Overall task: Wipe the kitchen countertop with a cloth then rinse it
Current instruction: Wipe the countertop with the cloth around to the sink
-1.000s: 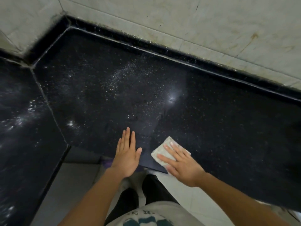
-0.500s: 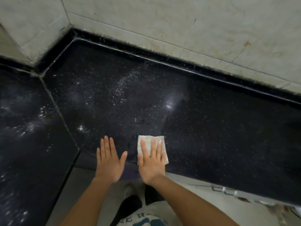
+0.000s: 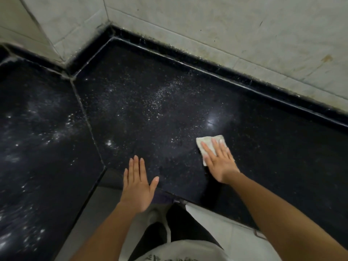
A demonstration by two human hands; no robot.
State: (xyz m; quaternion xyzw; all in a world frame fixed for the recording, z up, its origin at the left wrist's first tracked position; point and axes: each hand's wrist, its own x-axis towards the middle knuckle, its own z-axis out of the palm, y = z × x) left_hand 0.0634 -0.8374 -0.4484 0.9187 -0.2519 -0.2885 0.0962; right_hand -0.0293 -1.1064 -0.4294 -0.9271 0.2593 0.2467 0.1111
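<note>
Right hand (image 3: 220,162) pressing cloth (image 3: 208,142) on black countertop (image 3: 150,95), grip flat, left hand (image 3: 137,187) spread, holding nothing, tiled wall (image 3: 207,25) behind

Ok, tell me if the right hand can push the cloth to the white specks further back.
Probably yes: the right hand lies flat on the cloth, and only countertop lies between it and the white specks.

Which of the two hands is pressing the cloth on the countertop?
The right hand, its straight fingers on the pale cloth; the left hand is spread flat, apart from it, holding nothing.
</note>
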